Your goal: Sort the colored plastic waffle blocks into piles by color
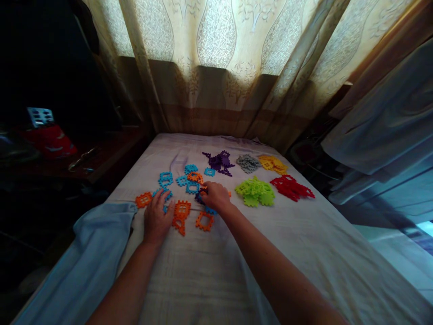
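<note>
My left hand (158,219) lies with fingers spread over a blue toothed plastic building piece (163,194), partly hiding it. My right hand (216,196) has its fingers closed on a dark purple toothed piece (200,197), most of which is covered by the fingers. Loose blue pieces (165,178) and an orange window-shaped piece (144,199) lie around the left hand. Between the hands is another orange window piece (182,209), and an open orange square frame (204,221) lies nearer to me.
Sorted heaps lie farther back and right on the sheet: purple (219,161), grey (248,163), yellow (273,164), lime green (255,192) and red (292,187). A light blue cloth (101,243) hangs over the left edge. Curtains (216,90) close off the back.
</note>
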Demonstrator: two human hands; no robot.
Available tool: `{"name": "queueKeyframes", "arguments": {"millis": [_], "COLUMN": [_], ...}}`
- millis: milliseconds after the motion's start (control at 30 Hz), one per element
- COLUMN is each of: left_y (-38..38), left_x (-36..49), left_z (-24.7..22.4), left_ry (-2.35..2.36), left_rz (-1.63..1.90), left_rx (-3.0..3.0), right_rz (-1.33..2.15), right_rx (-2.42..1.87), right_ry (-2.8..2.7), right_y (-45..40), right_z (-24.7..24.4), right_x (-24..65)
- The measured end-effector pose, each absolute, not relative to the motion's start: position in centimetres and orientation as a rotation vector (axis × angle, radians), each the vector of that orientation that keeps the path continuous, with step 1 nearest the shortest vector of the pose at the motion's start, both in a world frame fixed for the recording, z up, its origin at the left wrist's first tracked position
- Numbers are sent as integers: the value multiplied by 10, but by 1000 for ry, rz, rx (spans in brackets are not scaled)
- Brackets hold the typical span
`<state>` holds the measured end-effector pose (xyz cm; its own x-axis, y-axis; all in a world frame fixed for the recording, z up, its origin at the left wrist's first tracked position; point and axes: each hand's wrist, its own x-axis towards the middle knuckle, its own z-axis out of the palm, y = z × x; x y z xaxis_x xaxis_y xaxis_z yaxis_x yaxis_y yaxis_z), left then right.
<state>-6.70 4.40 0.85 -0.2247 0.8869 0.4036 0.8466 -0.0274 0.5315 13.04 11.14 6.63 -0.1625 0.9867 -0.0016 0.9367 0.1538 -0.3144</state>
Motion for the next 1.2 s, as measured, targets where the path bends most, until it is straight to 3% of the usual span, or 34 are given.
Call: {"name": "queueKeyframes", "arguments": {"millis": [367, 667, 933, 1200], "left_y": [45, 46, 43, 49], "left_x": [-65, -65, -65, -72], "left_z": [-1, -5, -3, -11], "left_ry": [2227, 2232, 2416, 2305], "left_rz": [1189, 1238, 1241, 1338], "left_rx": [1964, 1980, 1914, 1869], "right_rz": [818, 462, 139, 190], "right_rx": [-1586, -1850, -1734, -1775], "right_ry": [-1801, -1648, -2435, -2423], "right_y": [169, 235, 215, 203], "right_z": [57, 70, 49, 50], "right_x": [163, 192, 135, 132]}}
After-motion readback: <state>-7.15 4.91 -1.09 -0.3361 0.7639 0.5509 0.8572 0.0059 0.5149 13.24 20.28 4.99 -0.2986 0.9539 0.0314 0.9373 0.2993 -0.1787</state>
